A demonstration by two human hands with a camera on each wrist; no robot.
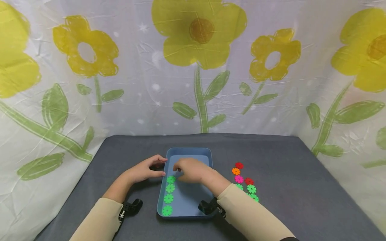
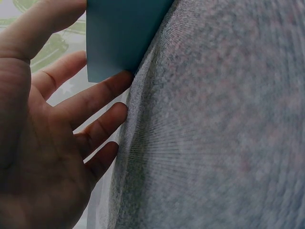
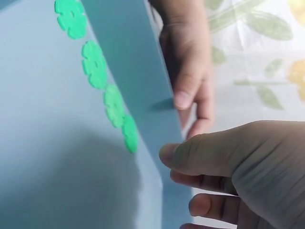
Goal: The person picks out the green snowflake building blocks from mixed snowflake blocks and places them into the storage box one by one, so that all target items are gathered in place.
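A blue rectangular tray (image 1: 193, 203) lies on the dark cloth. Along its left side runs a column of green flower-shaped discs (image 1: 168, 198), also visible in the right wrist view as green discs (image 3: 94, 65). My left hand (image 1: 149, 169) is at the tray's left wall, fingers spread; in the left wrist view fingertips touch the tray's outer side (image 2: 124, 43). Over the tray's upper left part hovers my right hand (image 1: 192, 170), fingers loosely bent, just beyond the farthest green disc. Nothing shows between its thumb and fingers in the right wrist view.
Right of the tray, loose discs lie on the cloth: red (image 1: 239, 165), orange (image 1: 236, 171), pink (image 1: 239, 179) and several green ones (image 1: 251, 189), some partly hidden by the right forearm. A flower-printed curtain (image 1: 144, 100) hangs behind the table.
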